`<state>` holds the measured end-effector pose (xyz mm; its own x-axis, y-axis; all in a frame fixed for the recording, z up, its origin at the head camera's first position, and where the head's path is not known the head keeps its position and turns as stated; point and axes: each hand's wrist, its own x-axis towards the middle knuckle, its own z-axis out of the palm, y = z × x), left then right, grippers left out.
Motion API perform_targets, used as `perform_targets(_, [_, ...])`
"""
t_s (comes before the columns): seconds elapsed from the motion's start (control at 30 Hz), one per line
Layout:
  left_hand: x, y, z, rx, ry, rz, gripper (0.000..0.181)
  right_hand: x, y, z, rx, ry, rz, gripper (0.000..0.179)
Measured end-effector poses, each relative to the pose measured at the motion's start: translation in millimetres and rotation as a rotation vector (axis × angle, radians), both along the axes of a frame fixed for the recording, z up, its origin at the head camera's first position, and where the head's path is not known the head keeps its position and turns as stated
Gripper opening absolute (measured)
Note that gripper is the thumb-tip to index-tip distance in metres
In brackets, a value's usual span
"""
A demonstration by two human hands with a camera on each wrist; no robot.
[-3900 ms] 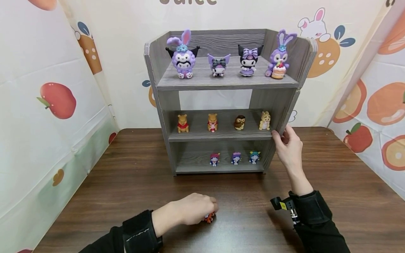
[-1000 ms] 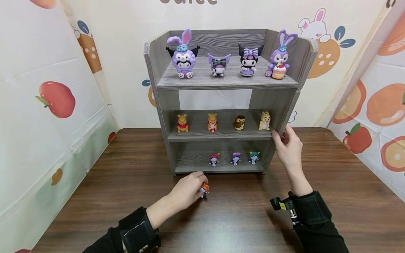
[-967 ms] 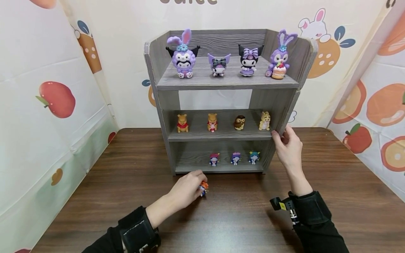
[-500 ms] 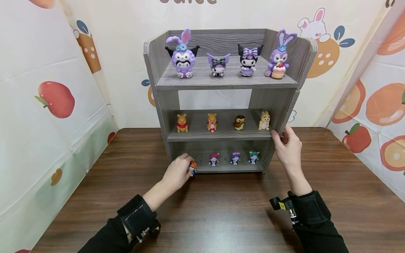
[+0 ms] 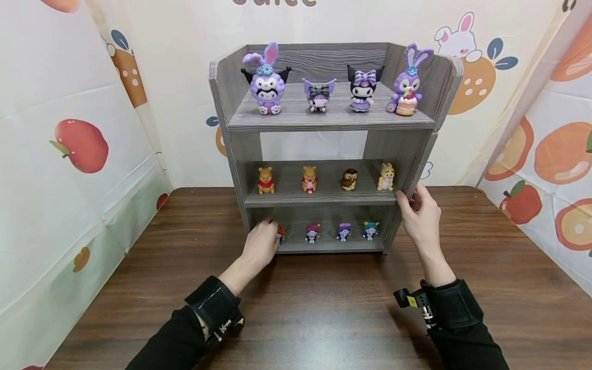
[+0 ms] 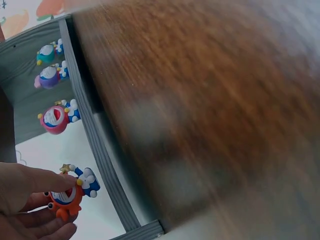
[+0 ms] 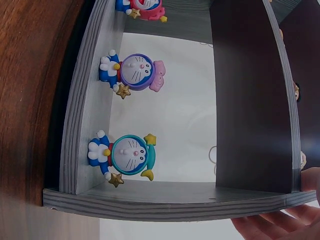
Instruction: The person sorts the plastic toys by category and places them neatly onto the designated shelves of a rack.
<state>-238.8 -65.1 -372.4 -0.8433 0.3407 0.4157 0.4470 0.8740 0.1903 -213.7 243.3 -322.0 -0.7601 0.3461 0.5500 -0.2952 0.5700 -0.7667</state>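
Observation:
In the head view my left hand reaches into the left end of the lowest tier of the grey wooden shelf. It pinches a small blue-and-white cat figurine with an orange hood, partly covered by the hand in the head view. The left wrist view has the thumb across its front and fingers behind it. Beside it on that tier stand similar figurines with a pink, a purple and a teal hood. My right hand grips the shelf's right side panel at middle-board height.
On the middle tier stand two red-shirted bears, an owl and a yellow rabbit. Several purple figurines, one a bunny holding a cake, line the top. The shelf stands on a brown wooden table before fruit-printed cloth.
My left hand has carried the orange-hooded figurine from the table in front, forward and left into the lowest tier. The right hand keeps its grip on the shelf side.

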Motion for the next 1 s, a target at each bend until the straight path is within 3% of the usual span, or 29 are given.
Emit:
perform_targets(0.4, [-5.2, 4.0, -4.5, 0.000, -0.002, 0.033, 0.006, 0.6, -0.6, 0.4, -0.007, 0.000, 0.013, 0.037])
perform_targets(1.0, [-6.4, 5.7, -5.4, -0.023, 0.026, 0.029, 0.014, 0.8, 0.0, 1.3, -0.013, 0.000, 0.026, 0.037])
